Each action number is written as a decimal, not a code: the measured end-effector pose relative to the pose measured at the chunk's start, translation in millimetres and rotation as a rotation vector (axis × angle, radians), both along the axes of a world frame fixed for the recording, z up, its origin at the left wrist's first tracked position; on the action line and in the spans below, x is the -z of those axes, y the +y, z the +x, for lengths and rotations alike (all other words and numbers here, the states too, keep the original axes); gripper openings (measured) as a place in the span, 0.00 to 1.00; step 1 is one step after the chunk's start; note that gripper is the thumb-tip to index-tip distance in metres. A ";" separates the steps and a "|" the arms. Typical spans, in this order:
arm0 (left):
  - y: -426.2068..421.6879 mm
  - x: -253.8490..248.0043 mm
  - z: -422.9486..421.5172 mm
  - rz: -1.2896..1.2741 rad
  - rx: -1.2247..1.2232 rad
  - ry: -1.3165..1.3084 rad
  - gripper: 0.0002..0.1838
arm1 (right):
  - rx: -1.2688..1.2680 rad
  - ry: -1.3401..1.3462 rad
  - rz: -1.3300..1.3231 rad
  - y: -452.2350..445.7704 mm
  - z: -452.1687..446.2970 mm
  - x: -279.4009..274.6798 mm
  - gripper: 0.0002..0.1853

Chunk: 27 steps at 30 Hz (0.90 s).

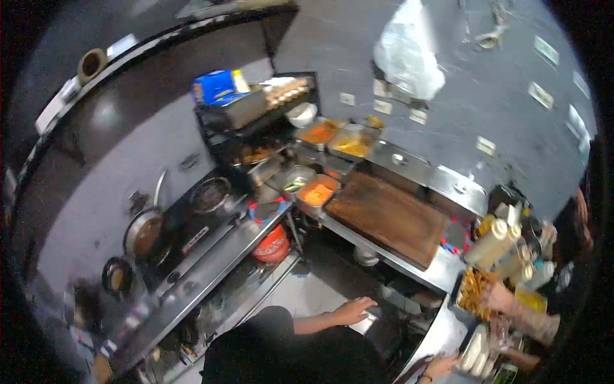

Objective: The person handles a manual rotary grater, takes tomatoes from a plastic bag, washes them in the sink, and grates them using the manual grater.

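My left hand reaches out from a black sleeve at bottom centre. Its fingers curl over a small pale object, too blurred to name. Lower right, what seems to be my right hand is beside a metal container with long white pieces in it. Motion blur hides how its fingers are set and whether it touches the container. Another person's hand is in a tray of brown-orange strips just above.
A brown cutting board lies on the steel counter, near pans of orange shreds and yellow food. Squeeze bottles crowd the right end. Left stands a stove with a frying pan; an orange-red bucket sits below the counter.
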<state>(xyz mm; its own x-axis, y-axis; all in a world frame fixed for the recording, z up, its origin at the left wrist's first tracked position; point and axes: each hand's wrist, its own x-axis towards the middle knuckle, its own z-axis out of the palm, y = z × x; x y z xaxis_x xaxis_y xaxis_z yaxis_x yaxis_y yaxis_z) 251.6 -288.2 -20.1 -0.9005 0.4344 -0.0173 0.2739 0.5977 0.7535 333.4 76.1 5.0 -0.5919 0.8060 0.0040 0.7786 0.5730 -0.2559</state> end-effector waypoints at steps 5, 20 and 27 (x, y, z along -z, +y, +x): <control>9.1 -2.1 -1.6 0.105 0.076 0.195 0.23 | -0.357 0.638 -0.110 -24.2 17.8 58.7 0.24; 88.5 -14.4 -2.4 0.024 0.434 -0.041 0.24 | -0.155 0.483 -0.351 -66.0 109.0 8.9 0.22; 129.1 -4.9 4.3 0.029 0.610 -0.042 0.25 | -0.017 0.544 -0.243 -69.2 148.6 4.6 0.18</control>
